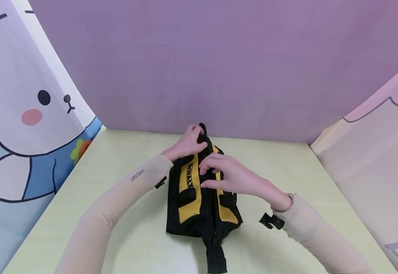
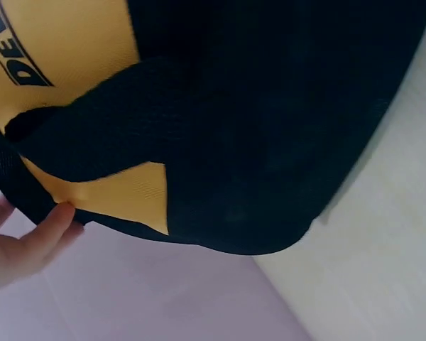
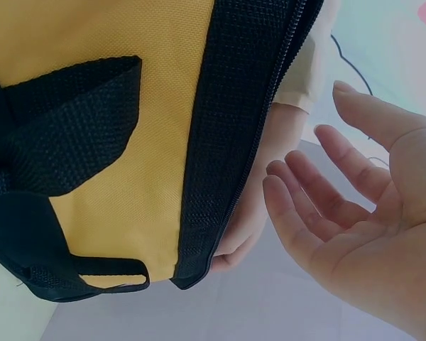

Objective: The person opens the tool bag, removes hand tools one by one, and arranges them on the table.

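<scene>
Along the coarse-woven bag (image 1: pixel 205 205), the left hand (image 1: pixel 189 141) pinches the far end; the right hand (image 1: pixel 234 177) curves, empty.

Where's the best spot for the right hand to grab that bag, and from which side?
Probably the tab, coming from the person's side: it juts out beyond the near end of the bag, flat and narrow enough to pinch. With the left hand holding the far end, the right hand gripping there should steady it.

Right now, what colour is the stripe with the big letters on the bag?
Yellow. The stripe on the bag shows best in the head view.
</scene>
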Demonstrator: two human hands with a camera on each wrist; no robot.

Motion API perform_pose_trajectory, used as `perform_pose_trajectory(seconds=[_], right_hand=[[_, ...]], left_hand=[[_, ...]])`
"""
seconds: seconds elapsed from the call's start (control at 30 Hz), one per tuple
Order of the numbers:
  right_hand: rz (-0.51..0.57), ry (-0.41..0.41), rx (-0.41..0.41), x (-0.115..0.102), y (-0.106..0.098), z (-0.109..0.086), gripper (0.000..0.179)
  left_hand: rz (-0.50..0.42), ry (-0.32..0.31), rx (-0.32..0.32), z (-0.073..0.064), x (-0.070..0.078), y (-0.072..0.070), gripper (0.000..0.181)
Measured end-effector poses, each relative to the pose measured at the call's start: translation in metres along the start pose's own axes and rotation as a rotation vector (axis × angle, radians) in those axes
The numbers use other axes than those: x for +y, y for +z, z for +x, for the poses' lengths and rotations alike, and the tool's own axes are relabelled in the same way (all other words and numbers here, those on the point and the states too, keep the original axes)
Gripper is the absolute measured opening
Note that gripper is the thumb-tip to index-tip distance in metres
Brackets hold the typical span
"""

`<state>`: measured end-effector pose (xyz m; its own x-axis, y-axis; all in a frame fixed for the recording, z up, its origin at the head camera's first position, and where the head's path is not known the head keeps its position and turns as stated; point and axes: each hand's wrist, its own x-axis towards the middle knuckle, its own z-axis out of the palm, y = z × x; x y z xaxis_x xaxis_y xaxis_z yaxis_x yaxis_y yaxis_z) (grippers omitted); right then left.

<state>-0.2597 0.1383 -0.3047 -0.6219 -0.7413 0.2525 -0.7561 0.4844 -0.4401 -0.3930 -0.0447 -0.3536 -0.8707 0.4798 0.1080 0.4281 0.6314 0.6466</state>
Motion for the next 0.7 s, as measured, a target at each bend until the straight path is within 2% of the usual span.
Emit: perform_pose_trajectory(seconds=[0.13, 0.23, 0.47, 0.57, 0.7], right_hand=[[0.010, -0.005, 0.001, 0.000, 0.001, 0.001, 0.024], [0.016, -0.020, 0.003, -0.001, 0.002, 0.003, 0.024], [0.033, -0.043, 0.008, -0.003, 0.005, 0.008, 0.022], [0.040, -0.048, 0.021, -0.003, 0.006, 0.011, 0.020], [0.041, -0.042, 0.031, -0.002, 0.007, 0.013, 0.019]], left_hand=[[0.045, -0.031, -0.003, 0.002, 0.002, -0.002, 0.036], [0.076, -0.049, -0.016, 0.002, 0.004, -0.005, 0.038], [0.163, -0.057, -0.088, 0.005, 0.008, -0.010, 0.064], [0.163, -0.036, -0.145, 0.003, 0.002, -0.012, 0.080], [0.099, -0.001, -0.210, -0.002, -0.013, -0.019, 0.099]])
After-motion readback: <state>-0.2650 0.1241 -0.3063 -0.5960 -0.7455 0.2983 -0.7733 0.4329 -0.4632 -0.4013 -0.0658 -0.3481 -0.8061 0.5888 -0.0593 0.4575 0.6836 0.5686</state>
